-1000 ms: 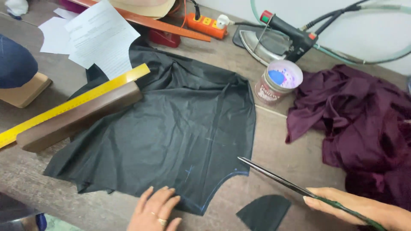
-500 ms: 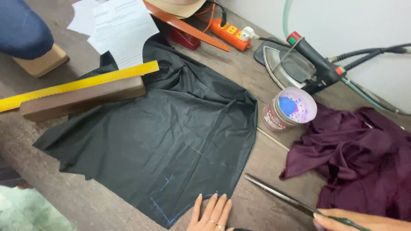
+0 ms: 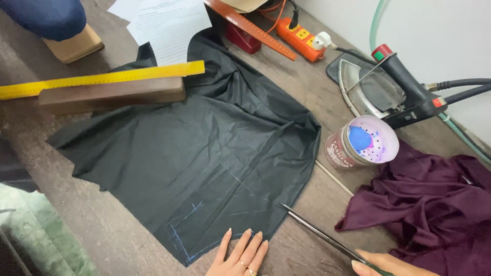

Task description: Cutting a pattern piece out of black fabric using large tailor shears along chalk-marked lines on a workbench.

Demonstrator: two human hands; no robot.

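Scissors (image 3: 327, 237) now nearer black fabric (image 3: 204, 158), right hand (image 3: 388, 265) grasping them, left hand (image 3: 240, 253) fingers flat, tin (image 3: 358, 145) beside.

tin (image 3: 360, 145) and iron (image 3: 388, 92) crowding right

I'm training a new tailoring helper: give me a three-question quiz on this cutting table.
1. True or false: the left hand rests flat on the black fabric's near edge.
2. What does the right hand hold?
A. iron B. scissors C. yellow ruler
3. What colour are the chalk lines by the left hand?

Key:
1. True.
2. B, the scissors, blades pointing at the fabric edge.
3. Blue.
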